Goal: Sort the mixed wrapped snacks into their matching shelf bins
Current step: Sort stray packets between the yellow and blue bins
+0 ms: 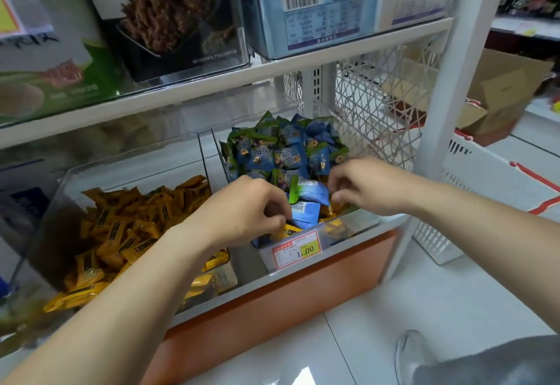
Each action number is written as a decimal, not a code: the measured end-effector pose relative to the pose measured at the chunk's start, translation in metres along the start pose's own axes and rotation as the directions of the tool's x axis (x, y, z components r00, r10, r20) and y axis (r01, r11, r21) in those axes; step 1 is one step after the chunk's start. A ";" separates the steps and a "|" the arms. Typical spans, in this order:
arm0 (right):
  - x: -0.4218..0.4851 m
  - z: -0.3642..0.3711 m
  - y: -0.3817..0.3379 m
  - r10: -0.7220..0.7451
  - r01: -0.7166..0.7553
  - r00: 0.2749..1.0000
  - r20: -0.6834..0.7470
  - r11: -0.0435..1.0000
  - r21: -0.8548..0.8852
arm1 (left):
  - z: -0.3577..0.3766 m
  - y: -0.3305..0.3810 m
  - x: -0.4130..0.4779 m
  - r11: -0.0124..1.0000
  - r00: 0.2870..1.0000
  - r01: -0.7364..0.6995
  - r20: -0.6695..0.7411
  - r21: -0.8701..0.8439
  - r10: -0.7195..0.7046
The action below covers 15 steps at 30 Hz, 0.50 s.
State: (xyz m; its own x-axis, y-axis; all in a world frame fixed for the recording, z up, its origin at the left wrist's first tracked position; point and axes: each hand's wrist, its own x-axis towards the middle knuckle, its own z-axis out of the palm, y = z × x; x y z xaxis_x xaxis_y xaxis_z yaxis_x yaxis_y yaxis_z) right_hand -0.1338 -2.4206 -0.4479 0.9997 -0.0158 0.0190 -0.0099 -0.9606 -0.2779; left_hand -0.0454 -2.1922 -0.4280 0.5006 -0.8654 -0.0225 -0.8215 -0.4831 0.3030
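Bare forearms reach from lower left and right edge to mid-frame; bare left hand (242, 212) and bare right hand (360, 184) sit palm-down, fingers curled under, near each other

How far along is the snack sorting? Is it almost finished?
Partly done. The left bin holds a heap of yellow snacks, and blue snacks fill the back of the right bin. In hand: the left hand pinches a yellow pack at that bin's front; the right hand curls its fingers beside it, hold hidden. Left: stray yellow packs among blue ones at the front.
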 end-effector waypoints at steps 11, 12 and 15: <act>-0.017 -0.020 -0.034 0.300 0.063 0.925 -0.231 0.479 0.875 | -0.006 0.010 -0.009 0.759 0.893 -0.008 -0.346 -0.651 -0.287; -0.015 -0.017 -0.041 0.292 0.098 0.921 -0.256 0.463 0.881 | -0.005 0.013 -0.009 0.676 0.896 -0.006 -0.305 -0.737 -0.324; -0.011 -0.013 -0.052 0.278 0.154 0.899 -0.339 0.524 0.838 | -0.005 0.022 -0.008 0.485 0.869 0.022 -0.223 -0.874 -0.442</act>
State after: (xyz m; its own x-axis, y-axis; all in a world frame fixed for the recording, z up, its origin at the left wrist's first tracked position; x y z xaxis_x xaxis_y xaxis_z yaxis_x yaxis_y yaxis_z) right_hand -0.1441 -2.3741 -0.4215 0.8880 -0.3753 0.2657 0.1680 -0.2732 -0.9472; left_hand -0.0660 -2.1953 -0.4165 0.8591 -0.5085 0.0589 -0.1483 -0.1371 0.9794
